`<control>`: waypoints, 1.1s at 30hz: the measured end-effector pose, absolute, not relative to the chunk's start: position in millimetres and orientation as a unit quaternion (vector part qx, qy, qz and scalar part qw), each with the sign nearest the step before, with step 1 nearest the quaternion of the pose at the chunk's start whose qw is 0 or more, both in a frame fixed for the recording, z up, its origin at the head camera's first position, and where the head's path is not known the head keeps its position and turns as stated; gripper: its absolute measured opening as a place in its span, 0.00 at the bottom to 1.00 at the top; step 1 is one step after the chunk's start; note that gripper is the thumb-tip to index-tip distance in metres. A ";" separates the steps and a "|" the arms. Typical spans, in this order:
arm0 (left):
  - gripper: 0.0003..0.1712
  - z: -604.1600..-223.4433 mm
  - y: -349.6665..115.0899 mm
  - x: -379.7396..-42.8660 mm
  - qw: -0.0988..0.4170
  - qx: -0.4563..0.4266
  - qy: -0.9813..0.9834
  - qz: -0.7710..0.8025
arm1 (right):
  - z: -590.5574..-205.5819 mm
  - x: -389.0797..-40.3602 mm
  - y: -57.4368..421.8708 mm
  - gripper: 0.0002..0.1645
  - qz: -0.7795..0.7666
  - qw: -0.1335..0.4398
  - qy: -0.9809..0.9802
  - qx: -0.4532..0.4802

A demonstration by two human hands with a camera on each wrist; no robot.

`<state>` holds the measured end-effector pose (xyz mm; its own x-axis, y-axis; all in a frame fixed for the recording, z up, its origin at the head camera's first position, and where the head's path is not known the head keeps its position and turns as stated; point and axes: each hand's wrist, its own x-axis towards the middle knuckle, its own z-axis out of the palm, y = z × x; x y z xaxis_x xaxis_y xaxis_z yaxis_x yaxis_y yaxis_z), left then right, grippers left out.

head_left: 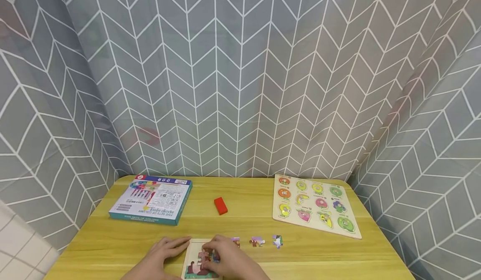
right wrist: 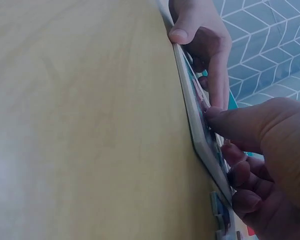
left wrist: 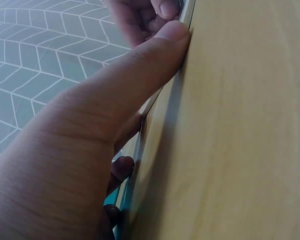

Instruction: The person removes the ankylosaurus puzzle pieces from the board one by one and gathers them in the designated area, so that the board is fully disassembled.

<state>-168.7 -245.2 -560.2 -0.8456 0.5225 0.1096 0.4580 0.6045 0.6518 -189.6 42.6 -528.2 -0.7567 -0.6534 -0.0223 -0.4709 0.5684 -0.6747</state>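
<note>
A small wooden jigsaw board (head_left: 190,257) with a pale rim and a partly filled picture lies at the table's near edge. Along its left side rests my left hand (head_left: 159,257), index finger at the far corner; the left thumb (left wrist: 162,42) lies fairly straight against the board's edge. Over the right half, my right hand (head_left: 229,257) pinches a jigsaw piece (head_left: 206,256) between thumb and fingers, low against the picture. The right thumb (right wrist: 235,120) touches the picture surface in the right wrist view. Much of that piece is hidden under the fingers.
Loose jigsaw pieces (head_left: 257,241) lie right of the board, one partly behind the right hand. Farther back are a red block (head_left: 220,205), a blue-edged toy box (head_left: 152,198) at left and a fruit puzzle board (head_left: 315,205) at right. Patterned curtains surround the wooden table.
</note>
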 end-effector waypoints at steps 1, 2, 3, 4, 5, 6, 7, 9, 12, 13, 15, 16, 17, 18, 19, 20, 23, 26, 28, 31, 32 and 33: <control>0.51 -560.4 -245.2 -168.7 0.045 0.274 0.895 0.349 | -527.9 -189.5 42.4 0.21 -0.335 0.137 0.875 -0.322; 0.51 -560.5 -245.2 -168.7 0.044 0.275 0.895 0.348 | -527.8 -189.4 42.3 0.21 -0.333 0.137 0.875 -0.324; 0.51 -560.7 -245.2 -168.6 0.041 0.276 0.896 0.346 | -527.9 -189.4 42.2 0.20 -0.330 0.136 0.875 -0.326; 0.51 -560.7 -245.3 -168.3 0.039 0.277 0.896 0.346 | -528.1 -189.5 42.3 0.20 -0.328 0.136 0.876 -0.328; 0.51 -560.8 -245.2 -168.2 0.038 0.277 0.896 0.345 | -528.4 -189.5 42.4 0.20 -0.326 0.134 0.876 -0.330; 0.51 -560.6 -245.2 -168.0 0.038 0.277 0.896 0.346 | -529.0 -189.5 42.6 0.20 -0.325 0.133 0.876 -0.331; 0.51 -560.6 -245.2 -168.0 0.040 0.276 0.896 0.347 | -529.4 -189.6 42.7 0.21 -0.326 0.134 0.876 -0.331; 0.51 -560.0 -245.2 -167.7 0.044 0.272 0.895 0.351 | -530.2 -189.7 43.1 0.22 -0.330 0.137 0.875 -0.328; 0.50 -559.3 -245.3 -167.2 0.050 0.268 0.894 0.356 | -530.6 -189.7 43.5 0.22 -0.335 0.141 0.874 -0.323; 0.50 -559.1 -245.3 -167.0 0.051 0.268 0.894 0.356 | -530.6 -189.6 43.6 0.23 -0.335 0.141 0.874 -0.323; 0.50 -558.9 -245.4 -166.8 0.051 0.269 0.894 0.356 | -530.7 -189.1 43.8 0.23 -0.335 0.138 0.874 -0.324; 0.50 -558.9 -245.5 -166.7 0.050 0.269 0.894 0.355 | -530.7 -188.7 44.0 0.24 -0.336 0.136 0.874 -0.324; 0.50 -559.0 -245.6 -166.7 0.050 0.270 0.894 0.355 | -530.8 -188.3 44.1 0.24 -0.339 0.134 0.873 -0.324; 0.50 -559.0 -245.7 -166.8 0.050 0.270 0.894 0.354 | -531.0 -188.1 44.4 0.25 -0.341 0.132 0.872 -0.324; 0.50 -559.0 -245.7 -167.0 0.050 0.271 0.894 0.353 | -531.1 -187.9 44.7 0.25 -0.348 0.131 0.871 -0.322; 0.50 -559.0 -245.8 -167.1 0.051 0.271 0.894 0.353 | -531.2 -187.9 45.0 0.25 -0.355 0.131 0.869 -0.319; 0.51 -559.4 -245.9 -167.4 0.053 0.269 0.895 0.353 | -529.9 -188.5 46.8 0.25 -0.371 0.127 0.865 -0.313; 0.51 -559.5 -245.8 -167.3 0.052 0.267 0.896 0.352 | -525.4 -189.6 51.1 0.25 -0.376 0.109 0.863 -0.319; 0.51 -560.1 -245.9 -167.4 0.045 0.270 0.898 0.345 | -521.0 -190.6 56.7 0.24 -0.373 0.084 0.863 -0.331; 0.51 -560.9 -245.7 -167.9 0.031 0.281 0.900 0.332 | -514.8 -191.8 70.4 0.23 -0.373 0.041 0.859 -0.347; 0.52 -561.3 -245.7 -168.1 0.026 0.287 0.899 0.329 | -513.0 -192.0 76.4 0.23 -0.375 0.027 0.858 -0.350; 0.52 -561.6 -245.6 -168.5 0.020 0.292 0.899 0.325 | -511.2 -191.9 83.4 0.23 -0.378 0.019 0.858 -0.346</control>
